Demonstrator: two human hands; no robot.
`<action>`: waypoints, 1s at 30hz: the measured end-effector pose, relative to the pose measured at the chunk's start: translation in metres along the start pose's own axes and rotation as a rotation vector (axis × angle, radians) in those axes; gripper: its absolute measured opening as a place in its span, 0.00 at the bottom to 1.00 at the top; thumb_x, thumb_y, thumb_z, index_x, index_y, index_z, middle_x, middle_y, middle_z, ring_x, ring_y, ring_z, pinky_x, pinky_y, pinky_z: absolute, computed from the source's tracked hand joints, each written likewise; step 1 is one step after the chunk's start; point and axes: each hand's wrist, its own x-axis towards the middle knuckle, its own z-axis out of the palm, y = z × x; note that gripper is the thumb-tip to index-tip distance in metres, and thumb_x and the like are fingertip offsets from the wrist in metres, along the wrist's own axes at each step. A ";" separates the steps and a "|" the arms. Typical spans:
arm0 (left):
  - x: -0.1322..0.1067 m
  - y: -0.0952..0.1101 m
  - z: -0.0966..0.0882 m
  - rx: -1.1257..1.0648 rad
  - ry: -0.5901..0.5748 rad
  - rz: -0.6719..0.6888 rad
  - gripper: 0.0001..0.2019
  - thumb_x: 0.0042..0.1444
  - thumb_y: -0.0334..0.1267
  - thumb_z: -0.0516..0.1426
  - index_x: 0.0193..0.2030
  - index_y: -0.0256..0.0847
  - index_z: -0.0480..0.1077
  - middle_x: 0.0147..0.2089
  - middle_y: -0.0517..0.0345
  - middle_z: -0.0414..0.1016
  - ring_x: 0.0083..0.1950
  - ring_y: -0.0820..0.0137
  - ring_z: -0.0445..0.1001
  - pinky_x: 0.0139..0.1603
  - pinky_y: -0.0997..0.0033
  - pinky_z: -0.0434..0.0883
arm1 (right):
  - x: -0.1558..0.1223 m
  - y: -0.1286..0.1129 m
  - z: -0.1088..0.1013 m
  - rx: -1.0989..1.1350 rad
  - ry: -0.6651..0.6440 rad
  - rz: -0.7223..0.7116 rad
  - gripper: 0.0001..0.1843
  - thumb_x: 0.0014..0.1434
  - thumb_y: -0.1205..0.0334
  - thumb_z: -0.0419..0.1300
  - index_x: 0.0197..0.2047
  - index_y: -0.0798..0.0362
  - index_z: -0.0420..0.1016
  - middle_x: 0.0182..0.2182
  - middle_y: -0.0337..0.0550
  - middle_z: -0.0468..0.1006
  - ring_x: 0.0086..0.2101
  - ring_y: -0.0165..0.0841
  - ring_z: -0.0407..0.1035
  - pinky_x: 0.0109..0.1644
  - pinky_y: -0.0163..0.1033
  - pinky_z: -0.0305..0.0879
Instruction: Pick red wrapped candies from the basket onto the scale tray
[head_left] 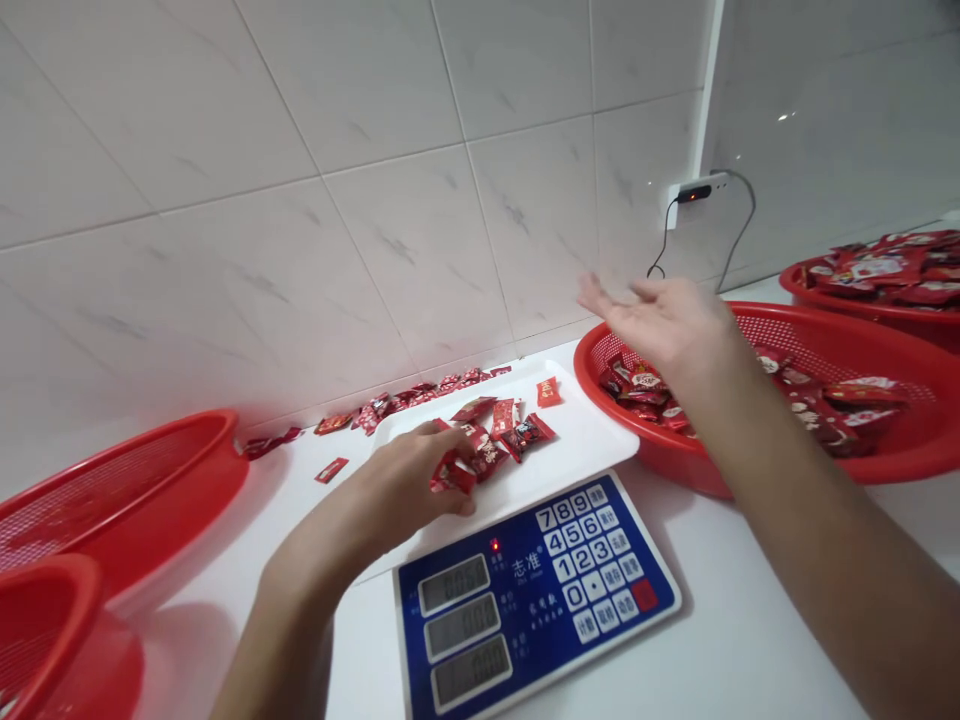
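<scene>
My left hand (420, 470) is over the left part of the scale's white tray (577, 440), its fingers curled round red-wrapped candies (454, 475). More red candy packets (487, 450) lie in a loose pile just beside the fingers. One small orange-red packet (548, 391) sits apart near the tray's far right corner. Raised above the rim of a red basket (840, 340), my right hand (667, 320) has its fingers stretched out, slightly blurred, with nothing seen in them. Wrapped candies (817, 410) fill the bottom of that basket.
A blue scale panel (525, 600) with keys and displays faces me. A row of candies (412, 397) lies along the tiled wall. Red baskets (187, 470) stand at left; another full basket (885, 280) is at far right. A socket (686, 195) with cables is on the wall.
</scene>
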 end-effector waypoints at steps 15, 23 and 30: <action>0.001 -0.015 -0.007 -0.018 -0.080 -0.066 0.11 0.49 0.49 0.60 0.36 0.47 0.73 0.40 0.57 0.77 0.40 0.59 0.74 0.38 0.62 0.67 | -0.050 0.009 0.059 -1.199 -0.794 0.187 0.35 0.51 0.43 0.64 0.57 0.54 0.71 0.50 0.60 0.73 0.53 0.54 0.64 0.51 0.52 0.63; 0.003 -0.031 -0.012 0.015 0.030 -0.134 0.17 0.49 0.57 0.57 0.30 0.45 0.67 0.34 0.56 0.76 0.34 0.60 0.73 0.32 0.64 0.66 | -0.047 0.012 0.058 -1.250 -0.791 0.042 0.15 0.62 0.63 0.53 0.51 0.56 0.72 0.47 0.58 0.72 0.50 0.47 0.65 0.47 0.45 0.62; 0.013 -0.027 0.001 0.012 0.110 -0.091 0.42 0.41 0.60 0.63 0.63 0.47 0.61 0.68 0.40 0.59 0.63 0.44 0.64 0.53 0.50 0.69 | -0.048 0.012 0.061 -1.313 -0.776 0.020 0.20 0.59 0.77 0.45 0.47 0.57 0.72 0.43 0.58 0.75 0.45 0.44 0.69 0.40 0.42 0.62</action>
